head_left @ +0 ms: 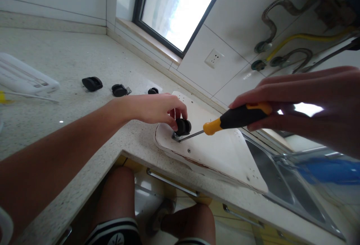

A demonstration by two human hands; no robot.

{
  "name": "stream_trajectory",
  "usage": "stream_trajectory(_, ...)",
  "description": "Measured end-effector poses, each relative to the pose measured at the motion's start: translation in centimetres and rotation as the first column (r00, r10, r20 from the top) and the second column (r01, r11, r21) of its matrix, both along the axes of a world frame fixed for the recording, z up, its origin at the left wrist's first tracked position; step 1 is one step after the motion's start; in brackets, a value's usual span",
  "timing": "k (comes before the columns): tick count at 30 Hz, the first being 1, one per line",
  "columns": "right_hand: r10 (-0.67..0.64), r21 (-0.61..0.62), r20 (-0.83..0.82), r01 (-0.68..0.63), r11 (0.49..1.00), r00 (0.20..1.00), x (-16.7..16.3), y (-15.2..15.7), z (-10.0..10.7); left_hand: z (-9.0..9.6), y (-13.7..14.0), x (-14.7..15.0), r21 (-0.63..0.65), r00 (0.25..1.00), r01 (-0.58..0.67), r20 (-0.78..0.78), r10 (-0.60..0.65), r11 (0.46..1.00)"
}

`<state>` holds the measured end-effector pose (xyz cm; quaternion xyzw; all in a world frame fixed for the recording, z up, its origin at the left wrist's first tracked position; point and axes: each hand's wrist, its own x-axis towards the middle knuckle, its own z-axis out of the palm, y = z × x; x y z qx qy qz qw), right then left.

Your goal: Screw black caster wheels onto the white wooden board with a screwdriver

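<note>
I see a white board (219, 155) lying on the speckled counter (132, 136), with one end over the sink (261, 162). Near its rounded front corner is a black caster wheel (183, 126). The left hand (156, 109) pinches the wheel between thumb and fingers. The right hand (326, 95) grips a yellow and black screwdriver (239, 119), and its thin end reaches the wheel's metal plate (176, 137).

Three more caster wheels (120, 90) sit behind the left arm, well apart from the board's front corner. Farther left are a flat white box (26, 74) and a thin rod (30, 95) with a yellow end. A window (185, 8), a wall socket (214, 58) and a yellow hose (306, 36) are at the back.

The left hand covers part of the board and almost touches the nearest spare wheel in my view. The screwdriver's very tip is too small to see well. The box and rod are cut off, and the blue thing (329, 170) by the sink is blurry.
</note>
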<state>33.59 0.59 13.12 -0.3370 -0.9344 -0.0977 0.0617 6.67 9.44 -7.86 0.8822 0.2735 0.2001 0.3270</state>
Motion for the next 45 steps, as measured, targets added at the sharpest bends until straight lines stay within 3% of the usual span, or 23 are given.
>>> stream_trajectory(3, 0.108, -0.066, 0.204, -0.096, 0.993, 0.973, -0.7, 0.8, 0.2, 0.0, 0.1, -0.1, -0.002, 1.0, 0.011, -0.005, -0.011, 1.0)
stream_trajectory(7, 0.156, -0.053, 0.16, -0.15, 0.987, 0.975, -1.3, 0.8, -0.3, -0.2, 0.2, -0.4, -0.011, 0.999, 0.02, -0.029, -0.02, 1.0)
stream_trajectory(14, 0.1, -0.016, 0.179, -0.098, 0.995, 0.979, -1.6, -0.1, -1.9, -0.5, 0.5, -0.7, -0.003, 0.998, 0.026, -0.06, -0.026, 1.0)
stream_trajectory(18, 0.023, 0.005, 0.101, -0.024, 1.0, 0.995, -1.4, 0.2, -2.5, -0.1, 0.3, -0.4, -0.012, 0.998, 0.018, -0.053, -0.019, 1.0)
stream_trajectory(21, -0.02, -0.137, -0.01, 0.018, 0.99, 1.0, -0.1, 1.4, -2.2, 0.2, 0.1, 0.0, -0.019, 1.0, 0.005, -0.011, -0.005, 1.0)
stream_trajectory(23, -0.142, -0.241, -0.217, 0.088, 0.966, 0.966, 1.2, 2.6, -2.3, 0.2, -0.1, 0.2, -0.03, 1.0, 0.003, 0.008, -0.003, 1.0)
stream_trajectory(24, -0.219, -0.282, -0.362, 0.118, 0.952, 0.906, 1.9, 3.4, -2.6, 0.2, -0.1, 0.2, -0.036, 1.0, 0.007, 0.007, -0.007, 0.999)
stream_trajectory(26, -0.335, -0.344, -0.627, 0.135, 0.929, 0.703, 2.8, 5.3, -4.1, 0.1, -0.1, 0.1, -0.062, 1.0, 0.022, 0.008, -0.022, 0.998)
stream_trajectory(29, -0.366, -0.334, -0.829, 0.151, 0.931, 0.424, 2.9, 9.2, -8.4, -0.3, 0.5, -0.7, -0.13, 0.998, -0.012, 0.053, 0.02, 0.991)
stream_trajectory(31, -0.465, -0.436, -0.86, 0.169, 0.884, 0.209, 2.2, 12.1, -12.2, -0.9, 1.7, -1.8, -0.118, 0.981, -0.181, 0.053, 0.188, 0.976)
stream_trajectory(33, -0.572, -0.564, -0.82, 0.155, 0.811, 0.005, 1.4, 14.6, -16.1, -2.0, 3.2, -3.2, -0.029, 0.903, -0.43, 0.015, 0.43, 0.902)
stream_trajectory(35, -0.651, -0.667, -0.744, 0.108, 0.738, -0.15, 0.7, 16.3, -19.4, -3.5, 4.9, -4.6, 0.036, 0.822, -0.568, -0.032, 0.569, 0.822)
stream_trajectory(38, -0.698, -0.733, -0.654, 0.015, 0.68, -0.292, 0.7, 17.4, -22.8, -6.0, 6.6, -5.8, 0.103, 0.724, -0.67, -0.127, 0.678, 0.735)
stream_trajectory(42, -0.711, -0.744, -0.599, -0.071, 0.664, -0.368, 1.7, 17.4, -24.8, -8.9, 7.2, -6.1, 0.11, 0.702, -0.655, -0.277, 0.656, 0.747)
stream_trajectory(45, -0.715, -0.739, -0.583, -0.114, 0.664, -0.385, 2.1, 17.5, -25.2, -9.9, 7.2, -6.0, 0.1, 0.7, -0.63, -0.357, 0.619, 0.77)
